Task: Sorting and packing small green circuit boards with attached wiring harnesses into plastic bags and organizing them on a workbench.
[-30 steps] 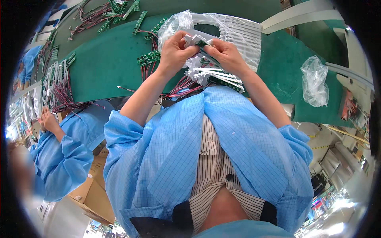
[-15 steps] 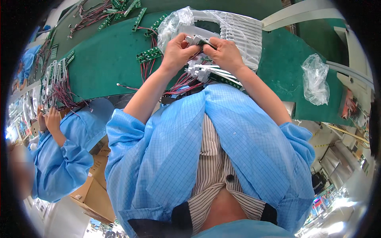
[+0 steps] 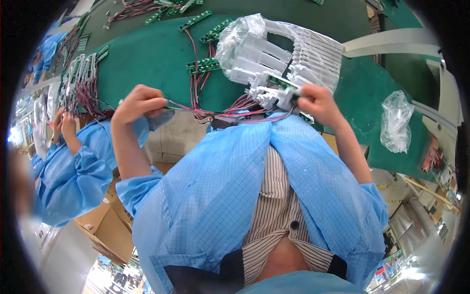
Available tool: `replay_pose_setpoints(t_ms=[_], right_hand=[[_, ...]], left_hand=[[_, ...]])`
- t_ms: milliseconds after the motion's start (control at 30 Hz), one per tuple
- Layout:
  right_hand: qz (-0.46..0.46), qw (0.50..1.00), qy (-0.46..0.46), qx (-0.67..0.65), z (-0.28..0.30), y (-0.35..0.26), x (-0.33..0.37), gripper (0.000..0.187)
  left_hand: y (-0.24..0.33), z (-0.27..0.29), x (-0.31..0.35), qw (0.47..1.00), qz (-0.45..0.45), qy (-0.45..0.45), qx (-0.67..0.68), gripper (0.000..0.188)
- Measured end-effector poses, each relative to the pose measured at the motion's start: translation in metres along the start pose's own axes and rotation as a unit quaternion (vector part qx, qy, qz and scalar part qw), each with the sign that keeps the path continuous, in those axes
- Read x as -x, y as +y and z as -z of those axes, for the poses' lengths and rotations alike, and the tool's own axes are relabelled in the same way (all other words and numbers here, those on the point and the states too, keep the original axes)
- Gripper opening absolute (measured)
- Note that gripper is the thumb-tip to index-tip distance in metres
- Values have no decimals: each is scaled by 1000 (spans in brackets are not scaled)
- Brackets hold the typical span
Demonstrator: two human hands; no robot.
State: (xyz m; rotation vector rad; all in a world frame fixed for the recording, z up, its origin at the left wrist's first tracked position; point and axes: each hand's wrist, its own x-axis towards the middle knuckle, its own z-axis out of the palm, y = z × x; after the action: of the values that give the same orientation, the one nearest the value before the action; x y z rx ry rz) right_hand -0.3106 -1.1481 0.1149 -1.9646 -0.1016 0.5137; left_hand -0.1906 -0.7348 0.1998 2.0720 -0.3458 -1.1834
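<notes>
My left hand point(image 3: 141, 105), slightly blurred, is closed in a pinch on the end of a thin red-and-dark wire cable point(image 3: 182, 106). The cable stretches right across the bench's front edge, toward a cluster of white plastic parts point(image 3: 267, 95). At that cluster my right hand point(image 3: 319, 105) is closed on a white plastic holder with a narrow green circuit board point(image 3: 283, 81) in it. Its thumb and fingers grip the right end. More pink and red wires point(image 3: 245, 104) lie bundled beside the cluster. Where the cable joins a board is hidden.
Behind my hands, clear plastic wrap point(image 3: 240, 41) covers rows of white parts point(image 3: 318, 54). Green boards with wires point(image 3: 204, 65) lie left of it on the green bench point(image 3: 142, 63). A crumpled clear bag point(image 3: 395, 122) lies right. At left, a co-worker's hands point(image 3: 68, 125) are near wired parts point(image 3: 81, 81).
My hands have parted: the left moved left and down, drawing the cable out, while the right moved right and down with the holder. The whole view has shifted slightly.
</notes>
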Motion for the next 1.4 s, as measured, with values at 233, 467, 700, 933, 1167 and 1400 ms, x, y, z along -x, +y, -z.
replay_pose_setpoints(t_ms=[233,467,700,933,1167,1400], right_hand=[[80,981,68,161,-2,-16,-23,26],[41,944,172,280,-8,41,-114,33],[-35,888,144,435,-19,48,-132,31],[53,939,168,294,-18,26,-139,14],[-114,982,62,-137,19,27,-101,38],[-129,933,-1,-336,-2,-12,-63,31]], left_hand=[[-68,-8,-84,963,20,177,-202,23],[-66,2,-231,888,-94,372,-254,43],[-53,-2,-257,854,131,438,-247,34],[-70,32,-229,805,-38,540,-244,23],[35,-16,-160,865,-363,305,165,28],[61,-92,-159,871,-396,252,-141,28]])
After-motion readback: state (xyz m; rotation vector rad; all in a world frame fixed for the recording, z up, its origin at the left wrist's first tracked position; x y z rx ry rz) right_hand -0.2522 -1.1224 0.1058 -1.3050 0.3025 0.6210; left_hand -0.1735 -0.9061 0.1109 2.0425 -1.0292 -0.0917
